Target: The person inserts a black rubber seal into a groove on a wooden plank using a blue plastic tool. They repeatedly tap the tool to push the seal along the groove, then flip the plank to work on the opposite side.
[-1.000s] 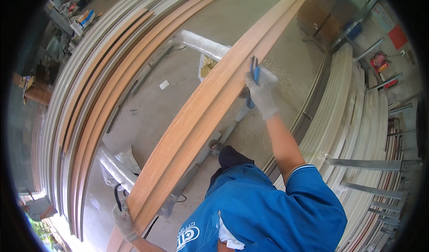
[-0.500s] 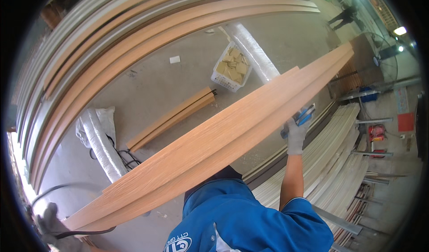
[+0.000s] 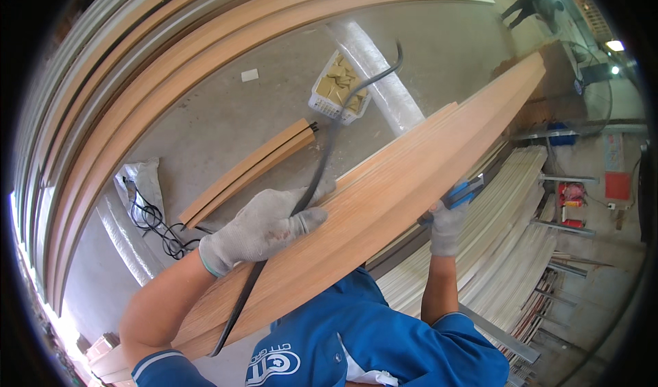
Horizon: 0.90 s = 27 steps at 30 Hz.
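Observation:
Long wood-grain boards (image 3: 391, 198), stacked with stepped edges, slant across the view just in front of my body. My left hand (image 3: 257, 228), in a grey glove, is closed round a black strap (image 3: 250, 284) above the boards. One end of that strap curls up past the basket, and the other hangs down across the boards. My right hand (image 3: 448, 228), also gloved, grips a blue tool (image 3: 465, 189) with a grey tip at the boards' near side; its exact kind is not clear.
A white basket (image 3: 323, 104) of tan pieces sits beside a silver-wrapped roll (image 3: 384, 75). A short strapped bundle (image 3: 250, 171) and tangled black cords (image 3: 154, 215) lie on the floor. Long boards (image 3: 205, 58) curve along the far left; pale strips (image 3: 480, 243) lie on a rack at right.
My left hand has come from the lower left corner to the middle of the boards, bringing the black strap with it. My right hand still grips the blue tool, slightly lower.

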### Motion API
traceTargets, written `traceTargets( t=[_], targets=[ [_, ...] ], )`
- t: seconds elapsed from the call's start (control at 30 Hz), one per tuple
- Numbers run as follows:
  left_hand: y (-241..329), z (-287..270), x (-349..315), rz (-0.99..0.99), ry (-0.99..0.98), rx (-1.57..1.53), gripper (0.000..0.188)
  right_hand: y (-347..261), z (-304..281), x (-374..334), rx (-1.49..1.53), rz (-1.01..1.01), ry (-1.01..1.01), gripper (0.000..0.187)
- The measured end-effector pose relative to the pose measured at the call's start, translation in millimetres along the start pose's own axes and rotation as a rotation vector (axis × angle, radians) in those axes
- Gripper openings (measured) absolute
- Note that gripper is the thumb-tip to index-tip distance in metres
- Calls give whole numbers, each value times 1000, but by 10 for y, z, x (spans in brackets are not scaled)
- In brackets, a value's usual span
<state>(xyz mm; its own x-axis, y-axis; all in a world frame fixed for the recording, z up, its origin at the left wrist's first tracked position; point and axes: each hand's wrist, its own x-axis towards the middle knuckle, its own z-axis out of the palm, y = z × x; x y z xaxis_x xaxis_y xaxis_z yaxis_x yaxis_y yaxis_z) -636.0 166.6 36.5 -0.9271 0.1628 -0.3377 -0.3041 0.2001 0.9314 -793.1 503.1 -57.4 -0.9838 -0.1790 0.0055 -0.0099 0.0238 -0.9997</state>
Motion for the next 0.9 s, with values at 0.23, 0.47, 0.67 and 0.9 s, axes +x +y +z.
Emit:
traceTargets(
  t=[0.23, 0.47, 0.67, 0.9],
  targets=[
    [-139, 110, -95, 123, 74, 257, 58, 15, -93, -6, -287, -101, 57, 54],
    [-137, -297, -1937, -119, 501, 1, 44, -313, -14, -263, -330, -356, -265, 49],
    [-363, 150, -3183, -382, 785, 437, 68, -733, 399, -367, -967, -826, -487, 73],
    [-508, 271, -3211, -531, 605, 523, 87, -957, 613, -348, -1059, -668, -651, 73]
  ],
)
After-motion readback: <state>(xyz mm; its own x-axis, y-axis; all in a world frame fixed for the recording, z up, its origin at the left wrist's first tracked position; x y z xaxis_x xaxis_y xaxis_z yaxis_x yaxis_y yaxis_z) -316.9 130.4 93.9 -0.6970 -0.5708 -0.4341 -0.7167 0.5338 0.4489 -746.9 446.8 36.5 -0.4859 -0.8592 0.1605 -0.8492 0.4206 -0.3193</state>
